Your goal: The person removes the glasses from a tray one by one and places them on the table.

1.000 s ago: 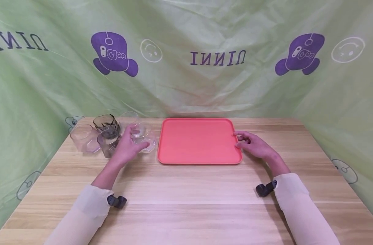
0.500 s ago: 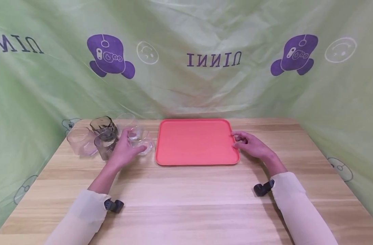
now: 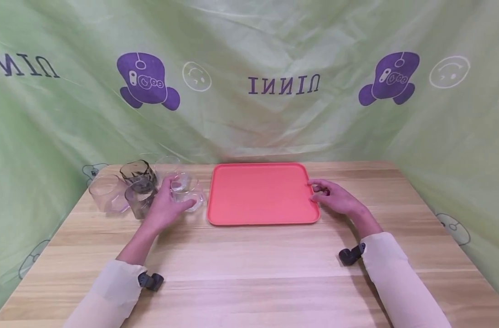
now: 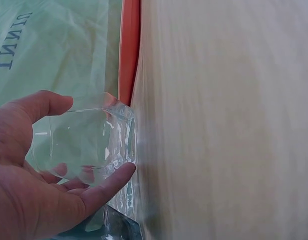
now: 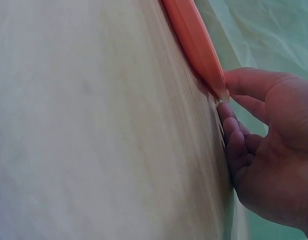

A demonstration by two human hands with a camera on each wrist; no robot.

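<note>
My left hand [image 3: 167,207] is around a clear drinking glass [image 3: 190,193], thumb on one side and fingers on the other. In the left wrist view, this glass [image 4: 86,137] stands upright on the wooden table between thumb and fingers. A red tray [image 3: 261,193] lies flat just right of it. My right hand [image 3: 335,196] is at the tray's right edge, with the thumb and index fingertips against the rim and the other fingers bent beneath. The right wrist view shows fingertips [image 5: 227,112] low beside the tray's corner [image 5: 206,65].
Left of my left hand stand a smoky dark glass [image 3: 136,171], a grey glass [image 3: 139,205] and a faintly pink glass [image 3: 107,196]. Another clear glass [image 3: 164,167] is behind. A green printed curtain [image 3: 282,123] hangs along the table's back and sides.
The head view has shifted a little, so everything sits slightly lower and further left in it. Both hands, the glass and the tray keep their places relative to each other.
</note>
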